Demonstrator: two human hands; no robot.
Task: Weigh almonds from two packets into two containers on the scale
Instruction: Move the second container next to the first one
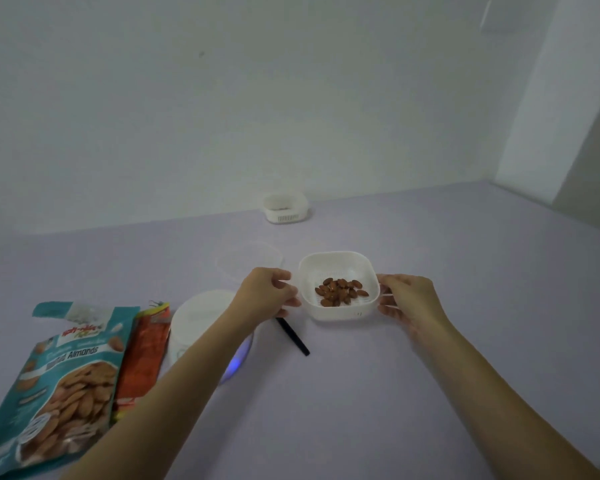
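A white square container (340,265) with several brown almonds (340,292) in it sits low over the table, right of centre. My left hand (271,292) grips its left side and my right hand (409,299) grips its right side. The white round scale (201,320) with a blue glow at its front stands left of the container, partly hidden by my left forearm. A teal almond packet (59,386) lies at the lower left, with an orange packet (142,358) beside it. A second white container (285,207) stands far back near the wall.
A black pen (293,337) lies between the scale and the held container. A clear round lid (250,261) rests on the table behind my left hand. The wall runs along the table's far edge.
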